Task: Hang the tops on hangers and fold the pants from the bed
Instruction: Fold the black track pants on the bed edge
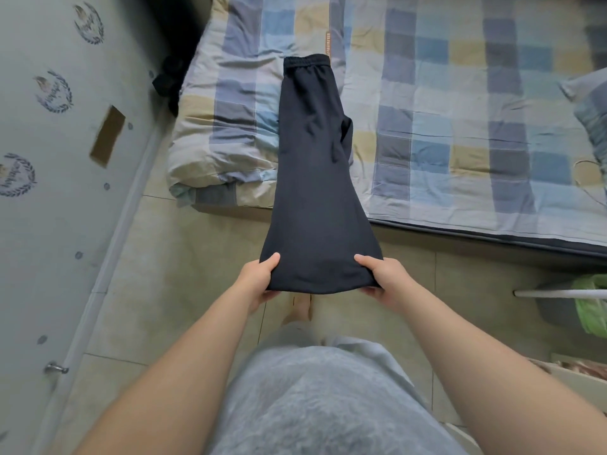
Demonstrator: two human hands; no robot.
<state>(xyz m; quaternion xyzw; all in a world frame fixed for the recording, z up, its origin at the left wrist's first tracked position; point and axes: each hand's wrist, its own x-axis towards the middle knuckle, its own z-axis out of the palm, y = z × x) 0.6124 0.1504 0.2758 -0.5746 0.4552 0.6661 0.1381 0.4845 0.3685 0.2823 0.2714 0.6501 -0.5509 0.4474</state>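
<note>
**Head view:** A person standing beside a bed is holding a pair of dark pants by the leg end. The left hand and the right hand are each gripping a corner of the hem, thumbs lying on top and fingers curling underneath. The pants are lying doubled lengthwise, one leg over the other. The elastic waistband is resting on the checked cover, just beside a rolled quilt, while the lower part is hanging clear of the mattress edge over the tiled floor.

The cloth is sagging between the hands and creasing near the seat. That suggests a soft, light knit, not fragile, that is likely to drape, drift out of line and need smoothing flat. By that judgement, the two hem corners are the sensible places to be gripping for carrying the leg end up toward the waistband.

The fingers under the hem are being hidden by the fabric, so how many layers they are catching cannot be told. The lower leg is mostly being covered by the upper one. No tops or hangers are showing here. The frame edge is cutting off the bed's far side, a pillow and a green bag. A dark object sitting between the quilt and a printed cabinet door is too blurred to identify.
</note>
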